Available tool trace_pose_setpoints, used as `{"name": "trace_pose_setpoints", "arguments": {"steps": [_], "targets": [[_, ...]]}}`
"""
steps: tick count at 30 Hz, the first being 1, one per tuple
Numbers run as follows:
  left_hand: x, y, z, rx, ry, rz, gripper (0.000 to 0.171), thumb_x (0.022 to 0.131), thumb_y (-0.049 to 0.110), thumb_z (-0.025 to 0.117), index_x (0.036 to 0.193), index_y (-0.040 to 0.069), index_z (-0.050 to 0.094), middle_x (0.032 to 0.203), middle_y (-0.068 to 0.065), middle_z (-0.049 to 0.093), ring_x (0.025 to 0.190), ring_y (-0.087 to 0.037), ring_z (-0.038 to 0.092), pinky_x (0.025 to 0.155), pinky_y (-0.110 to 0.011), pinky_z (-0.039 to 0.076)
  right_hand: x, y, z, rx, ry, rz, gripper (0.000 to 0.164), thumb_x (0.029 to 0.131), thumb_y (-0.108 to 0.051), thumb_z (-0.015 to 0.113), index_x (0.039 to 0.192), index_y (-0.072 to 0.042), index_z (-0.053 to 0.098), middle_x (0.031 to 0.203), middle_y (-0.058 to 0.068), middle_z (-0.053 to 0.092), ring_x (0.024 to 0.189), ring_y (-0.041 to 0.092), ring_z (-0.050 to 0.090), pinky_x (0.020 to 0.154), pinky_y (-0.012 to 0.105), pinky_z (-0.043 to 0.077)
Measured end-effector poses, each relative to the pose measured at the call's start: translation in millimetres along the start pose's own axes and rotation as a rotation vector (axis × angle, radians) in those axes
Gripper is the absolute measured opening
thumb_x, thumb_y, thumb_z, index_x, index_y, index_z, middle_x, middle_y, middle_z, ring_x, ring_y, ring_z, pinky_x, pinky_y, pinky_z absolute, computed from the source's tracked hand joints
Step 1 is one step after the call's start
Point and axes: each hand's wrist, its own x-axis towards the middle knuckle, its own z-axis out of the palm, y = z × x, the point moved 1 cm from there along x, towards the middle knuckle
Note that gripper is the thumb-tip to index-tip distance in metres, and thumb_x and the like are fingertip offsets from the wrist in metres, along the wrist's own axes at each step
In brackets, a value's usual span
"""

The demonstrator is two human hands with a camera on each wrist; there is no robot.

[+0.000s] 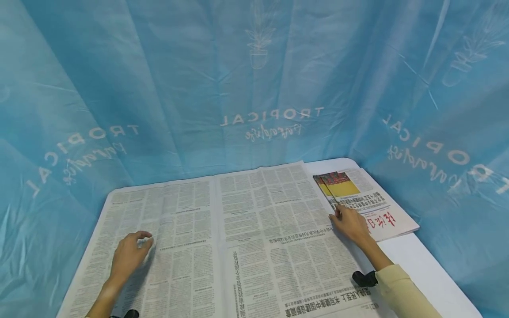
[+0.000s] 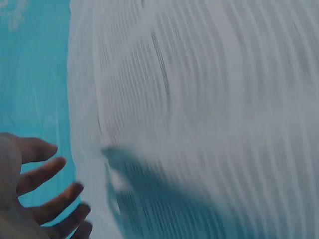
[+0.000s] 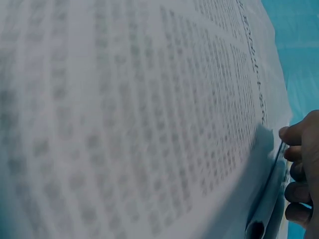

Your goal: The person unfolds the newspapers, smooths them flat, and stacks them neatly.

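Open newspaper sheets (image 1: pixel 246 212) lie spread over most of the white table, with a fold between two pages. My left hand (image 1: pixel 129 254) hovers above the left page, its fingers loosely bent and apart; the left wrist view shows nothing in this hand (image 2: pixel 42 199). At the right lies a stack of folded newspapers (image 1: pixel 381 203) with red characters and a yellow and red picture. My right hand (image 1: pixel 351 224) pinches the left edge of the folded newspaper between thumb and finger. In the right wrist view its other fingers (image 3: pixel 299 191) are curled.
A white table edge (image 1: pixel 429 269) shows along the right side. Blue curtains (image 1: pixel 258 88) with white lettering hang close behind and at both sides of the table. Black wrist straps (image 1: pixel 363 279) sit at the forearms.
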Motion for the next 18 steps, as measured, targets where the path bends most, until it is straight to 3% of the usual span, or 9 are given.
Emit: {"name": "trace_pose_setpoints", "arguments": {"steps": [2, 8, 18], "targets": [[-1.5, 13.9, 7.2, -0.041, -0.037, 0.035, 0.028, 0.095, 0.016, 0.060, 0.109, -0.007, 0.066, 0.108, -0.029, 0.063, 0.098, -0.045, 0.060, 0.076, -0.051, 0.048, -2.3, 2.9, -0.3, -0.005, 0.008, -0.011, 0.020, 0.090, -0.023, 0.068, 0.081, -0.007, 0.059, 0.057, 0.002, 0.051, 0.047, 0.015, 0.041, 0.042, 0.030, 0.030], [-3.4, 43.2, 30.2, -0.104, -0.058, 0.095, 0.020, 0.095, 0.016, 0.062, 0.103, -0.001, 0.068, 0.087, -0.010, 0.067, 0.075, -0.020, 0.062, 0.059, -0.030, 0.045, -8.1, 10.4, 0.4, -0.008, 0.027, -0.033, 0.015, 0.094, -0.018, 0.063, 0.085, -0.006, 0.065, 0.061, 0.003, 0.058, 0.049, 0.013, 0.044, 0.044, 0.030, 0.033], [-4.9, 75.1, 55.5, -0.182, -0.113, 0.179, 0.017, 0.095, 0.015, 0.063, 0.103, 0.002, 0.069, 0.085, -0.004, 0.066, 0.075, -0.014, 0.060, 0.060, -0.026, 0.046, -9.6, 14.2, -4.6, 0.006, 0.069, -0.053, 0.014, 0.093, -0.018, 0.063, 0.084, -0.008, 0.061, 0.059, 0.000, 0.052, 0.049, 0.013, 0.042, 0.044, 0.029, 0.031]]}}
